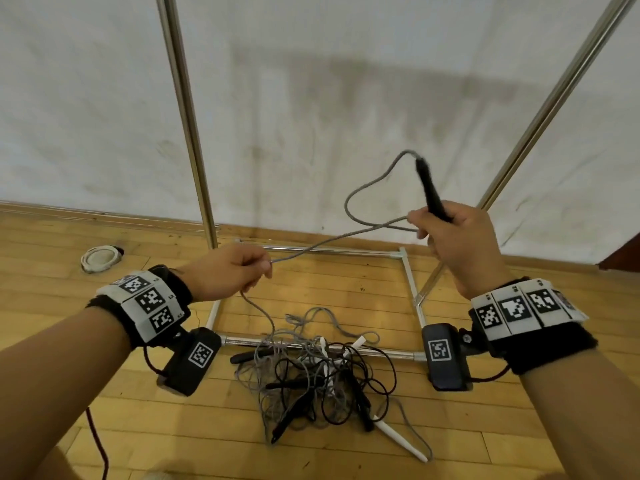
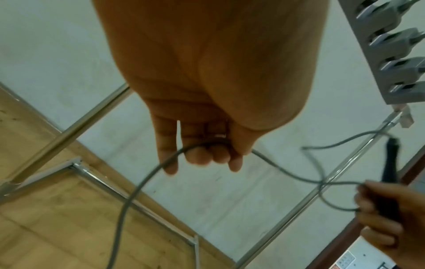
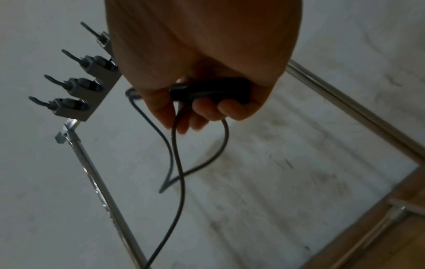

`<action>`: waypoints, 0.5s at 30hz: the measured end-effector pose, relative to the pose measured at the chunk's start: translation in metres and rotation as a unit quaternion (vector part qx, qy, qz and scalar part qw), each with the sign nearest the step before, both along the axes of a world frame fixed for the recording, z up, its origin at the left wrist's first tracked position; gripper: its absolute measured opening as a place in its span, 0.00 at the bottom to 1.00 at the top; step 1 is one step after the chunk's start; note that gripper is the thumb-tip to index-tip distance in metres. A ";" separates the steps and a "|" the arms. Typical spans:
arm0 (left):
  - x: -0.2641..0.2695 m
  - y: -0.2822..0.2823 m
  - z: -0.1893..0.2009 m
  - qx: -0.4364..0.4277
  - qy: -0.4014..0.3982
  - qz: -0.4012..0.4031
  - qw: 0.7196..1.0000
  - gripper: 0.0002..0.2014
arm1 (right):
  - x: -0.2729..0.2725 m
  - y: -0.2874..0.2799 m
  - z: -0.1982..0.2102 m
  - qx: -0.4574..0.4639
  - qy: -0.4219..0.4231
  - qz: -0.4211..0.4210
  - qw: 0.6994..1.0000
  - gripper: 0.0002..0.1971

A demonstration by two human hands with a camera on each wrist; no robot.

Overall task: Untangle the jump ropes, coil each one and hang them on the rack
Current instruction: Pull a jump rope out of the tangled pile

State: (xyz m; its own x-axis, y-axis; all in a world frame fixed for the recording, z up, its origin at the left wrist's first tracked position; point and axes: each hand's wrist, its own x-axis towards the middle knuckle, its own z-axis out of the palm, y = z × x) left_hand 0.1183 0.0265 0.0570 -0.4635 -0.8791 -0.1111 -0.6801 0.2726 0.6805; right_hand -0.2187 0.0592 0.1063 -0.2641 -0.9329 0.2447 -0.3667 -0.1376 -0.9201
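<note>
The tangle of ropes (image 1: pixel 318 386) lies on the floor against the rack's base bar (image 1: pixel 377 355). Above it, the left hand (image 1: pixel 225 271) pinches the grey rope (image 1: pixel 346 233) to feed slack. Beyond the tangle, the right hand (image 1: pixel 457 244) grips the black handle (image 1: pixel 429 188) plus one formed loop, apparently starting a coil.

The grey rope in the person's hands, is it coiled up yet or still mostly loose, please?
Mostly loose. The grey rope makes one loop at the right hand, then runs through the left hand down into the tangled pile.
</note>
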 end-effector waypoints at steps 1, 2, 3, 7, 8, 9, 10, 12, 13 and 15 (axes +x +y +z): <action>-0.001 0.001 0.003 -0.025 0.001 0.009 1.000 0.12 | -0.003 0.000 -0.004 0.019 0.050 -0.002 0.999 0.09; -0.003 0.002 0.006 -0.046 0.000 0.011 0.999 0.11 | -0.006 0.001 -0.008 0.044 0.108 -0.003 0.993 0.07; -0.006 0.004 0.008 -0.063 -0.003 0.006 0.998 0.11 | -0.007 0.003 -0.011 0.069 0.165 0.000 0.984 0.04; -0.026 0.016 0.019 -0.115 -0.026 -0.025 0.993 0.09 | 0.007 0.009 -0.018 0.093 0.239 0.057 0.965 0.05; -0.032 0.020 0.021 -0.124 -0.021 -0.030 0.992 0.09 | 0.015 0.010 -0.020 0.085 0.228 0.075 0.967 0.06; -0.038 0.023 0.022 -0.129 -0.011 -0.035 0.991 0.09 | 0.023 0.011 -0.021 0.077 0.215 0.090 0.969 0.07; -0.044 0.026 0.024 -0.131 0.002 -0.038 0.991 0.09 | 0.032 0.013 -0.023 0.068 0.203 0.102 0.971 0.09; -0.054 0.031 0.027 -0.128 0.032 -0.035 0.991 0.09 | 0.049 0.016 -0.026 0.045 0.186 0.134 0.972 0.10; -0.058 0.033 0.029 -0.124 0.051 -0.029 0.991 0.09 | 0.057 0.018 -0.028 0.029 0.182 0.150 0.971 0.08; -0.063 0.035 0.032 -0.114 0.093 -0.014 0.989 0.09 | 0.067 0.020 -0.029 0.005 0.179 0.175 0.968 0.05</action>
